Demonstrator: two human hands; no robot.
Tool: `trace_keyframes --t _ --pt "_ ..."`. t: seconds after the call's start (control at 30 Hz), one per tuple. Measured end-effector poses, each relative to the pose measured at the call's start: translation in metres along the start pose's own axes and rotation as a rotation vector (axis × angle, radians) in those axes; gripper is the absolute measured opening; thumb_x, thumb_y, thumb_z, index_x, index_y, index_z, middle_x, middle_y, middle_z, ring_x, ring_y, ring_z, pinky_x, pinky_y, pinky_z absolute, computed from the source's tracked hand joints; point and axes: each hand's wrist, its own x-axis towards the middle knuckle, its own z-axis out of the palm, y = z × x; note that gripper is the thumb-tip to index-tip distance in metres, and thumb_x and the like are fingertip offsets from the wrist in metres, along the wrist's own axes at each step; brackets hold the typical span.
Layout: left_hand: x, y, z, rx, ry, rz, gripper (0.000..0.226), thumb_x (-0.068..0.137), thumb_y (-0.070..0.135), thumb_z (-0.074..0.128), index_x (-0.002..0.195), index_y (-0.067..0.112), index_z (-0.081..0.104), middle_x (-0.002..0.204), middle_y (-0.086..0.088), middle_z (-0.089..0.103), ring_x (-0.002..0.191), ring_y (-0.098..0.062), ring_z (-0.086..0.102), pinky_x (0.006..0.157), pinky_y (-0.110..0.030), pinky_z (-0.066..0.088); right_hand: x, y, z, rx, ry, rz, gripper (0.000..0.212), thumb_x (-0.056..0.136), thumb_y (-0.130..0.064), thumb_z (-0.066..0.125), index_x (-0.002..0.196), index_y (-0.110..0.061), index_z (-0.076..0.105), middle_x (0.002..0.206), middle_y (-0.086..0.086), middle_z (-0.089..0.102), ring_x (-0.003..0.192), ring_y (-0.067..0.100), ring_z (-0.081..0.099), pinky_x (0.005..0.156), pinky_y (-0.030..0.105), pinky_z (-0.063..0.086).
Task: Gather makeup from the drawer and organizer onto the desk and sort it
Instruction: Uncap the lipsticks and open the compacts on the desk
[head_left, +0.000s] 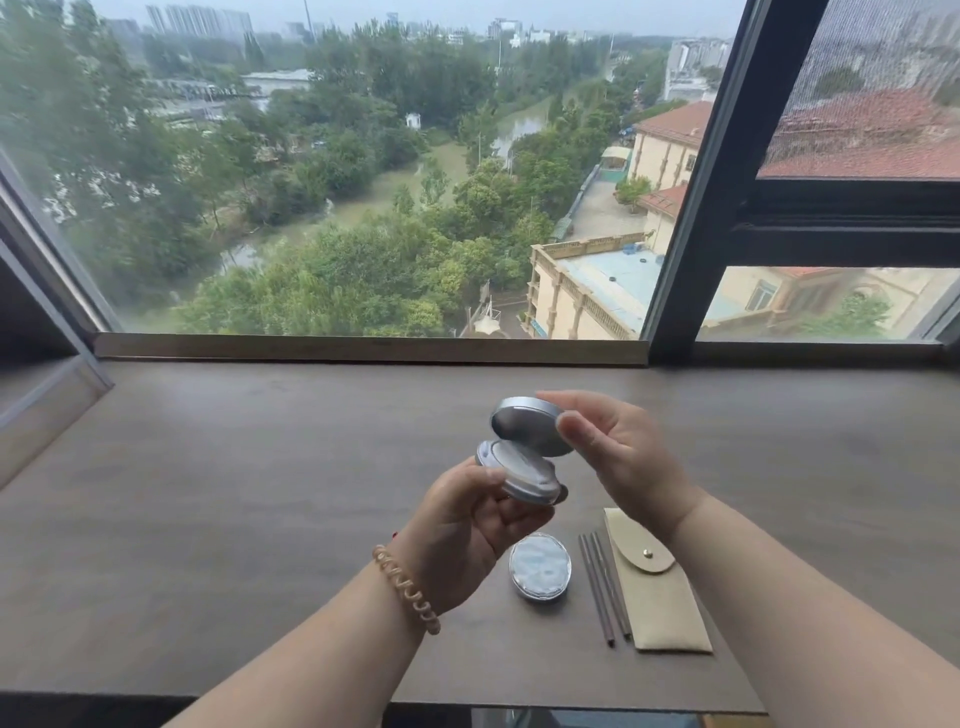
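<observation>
A person holds a hinged silver compact (524, 457) open in the air above and to the left of a beige pouch (660, 597) lying on a dark wooden desk (260, 493). The left hand (467, 525) curls around the compact's base, thumb across its rim. The right hand (618, 457) pinches the raised lid between thumb and fingers. The two-handed hold appears meant to check what is inside before sorting it. The base shows a pale inner cover, and whether product lies beneath it cannot be told. Just left of the pouch lie thin dark pencils (602, 587), parallel to its long edge. Left of those sits a closed round case (540, 566) with a faceted, reflective top and unseen contents. The tidy row beside the pouch suggests items already laid out by kind. The pouch's flap is snapped shut, so anything inside is hidden. The compact is likely to join the round case, its nearest match.
</observation>
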Motion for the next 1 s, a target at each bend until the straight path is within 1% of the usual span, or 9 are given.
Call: trace_keyframes --t 0.1,0.17,0.23,0.43,0.57,0.67,0.77,0.9,1.0 --pt "0.0 0.002 -0.004 -0.02 -0.004 0.007 0.056 0.062 0.018 0.065 0.114 -0.002 0.057 0.103 -0.024 0.065 0.099 -0.039 0.065 0.094 -0.044 0.05 -0.001 0.005 0.002 0.158 -0.069 0.053 0.036 0.077 -0.02 0.073 0.11 -0.007 0.066 0.098 0.01 0.074 0.091 0.018 0.069 0.08 0.026 0.053" --pt "-0.002 0.001 -0.006 -0.018 -0.001 -0.002 0.05 0.063 0.017 0.066 0.11 0.001 0.059 0.101 -0.024 0.066 0.098 -0.039 0.065 0.091 -0.043 0.051 0.002 0.008 0.004 0.126 -0.02 0.044 0.022 0.08 -0.023 0.07 0.096 -0.009 0.072 0.091 0.008 0.075 0.086 0.018 0.069 0.081 0.03 0.054" --pt "-0.004 -0.003 -0.007 0.005 -0.005 -0.024 0.044 0.067 0.016 0.066 0.109 0.004 0.061 0.101 -0.024 0.067 0.094 -0.037 0.067 0.088 -0.041 0.053 0.006 0.012 0.006 0.125 0.037 0.057 0.024 0.081 -0.031 0.067 0.089 -0.009 0.073 0.086 0.008 0.074 0.081 0.017 0.068 0.079 0.032 0.054" --pt "-0.015 -0.017 -0.017 0.084 0.1 -0.071 0.048 0.077 0.011 0.061 0.125 0.016 0.056 0.106 -0.022 0.068 0.093 -0.035 0.069 0.086 -0.044 0.052 0.01 0.025 0.005 0.189 0.131 0.167 0.029 0.075 -0.039 0.064 0.081 -0.012 0.074 0.077 0.009 0.074 0.071 0.021 0.068 0.075 0.04 0.056" --pt "-0.023 -0.029 -0.021 0.19 0.198 -0.1 0.042 0.087 0.003 0.058 0.126 0.017 0.054 0.099 -0.019 0.07 0.08 -0.03 0.072 0.08 -0.041 0.053 0.008 0.041 0.009 0.162 0.101 0.254 0.024 0.084 -0.03 0.064 0.083 -0.007 0.072 0.081 0.02 0.071 0.07 0.026 0.066 0.077 0.045 0.055" --pt "-0.029 -0.042 -0.025 0.189 0.303 -0.124 0.033 0.091 0.001 0.051 0.119 0.018 0.055 0.091 -0.015 0.072 0.071 -0.025 0.072 0.074 -0.035 0.055 0.002 0.052 0.016 0.157 0.028 0.315 0.018 0.085 -0.027 0.065 0.09 -0.011 0.071 0.089 0.02 0.072 0.076 0.022 0.067 0.078 0.037 0.055" --pt "-0.036 -0.064 -0.037 0.186 0.432 -0.174 0.029 0.093 0.0 0.048 0.113 0.02 0.055 0.088 -0.012 0.074 0.069 -0.023 0.072 0.072 -0.033 0.054 -0.009 0.066 0.023 0.093 -0.028 0.393 0.029 0.085 -0.033 0.065 0.109 -0.017 0.064 0.098 0.004 0.07 0.089 0.012 0.065 0.08 0.022 0.048" --pt "-0.043 -0.095 -0.061 0.221 0.597 -0.259 0.031 0.095 -0.001 0.041 0.111 0.021 0.057 0.093 -0.012 0.073 0.066 -0.018 0.071 0.068 -0.029 0.053 -0.035 0.096 0.028 -0.011 0.013 0.531 0.035 0.086 -0.037 0.062 0.115 -0.018 0.059 0.104 -0.003 0.065 0.098 0.009 0.061 0.078 0.02 0.043" --pt "-0.038 -0.11 -0.074 0.208 0.678 -0.305 0.035 0.095 -0.003 0.038 0.115 0.02 0.055 0.092 -0.009 0.072 0.06 -0.015 0.07 0.064 -0.029 0.052 -0.053 0.12 0.031 -0.222 -0.021 0.591 0.035 0.085 -0.041 0.062 0.115 -0.023 0.059 0.105 -0.006 0.064 0.099 0.007 0.059 0.082 0.023 0.044"
